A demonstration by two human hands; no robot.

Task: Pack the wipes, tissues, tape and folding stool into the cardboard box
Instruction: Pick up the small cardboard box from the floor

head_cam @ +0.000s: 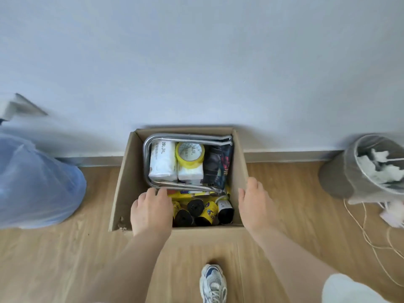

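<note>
Both hands are hovering loose, grasping nothing: left hand [150,209] inside the box [122,182], right hand [254,203] at its rim; tissue pack [162,161] showing unreadable Chinese print.

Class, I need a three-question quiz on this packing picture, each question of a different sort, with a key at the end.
1. True or false: the roll of yellow tape lies on the floor outside the cardboard box.
2. Which hand is over the open box? A) left hand B) right hand
3. Fill in: the folding stool has a frame made of shiny ____ tubing.

Key: 1 false, it rests on a tissue pack inside the box. 2 A. 3 metal.
</note>
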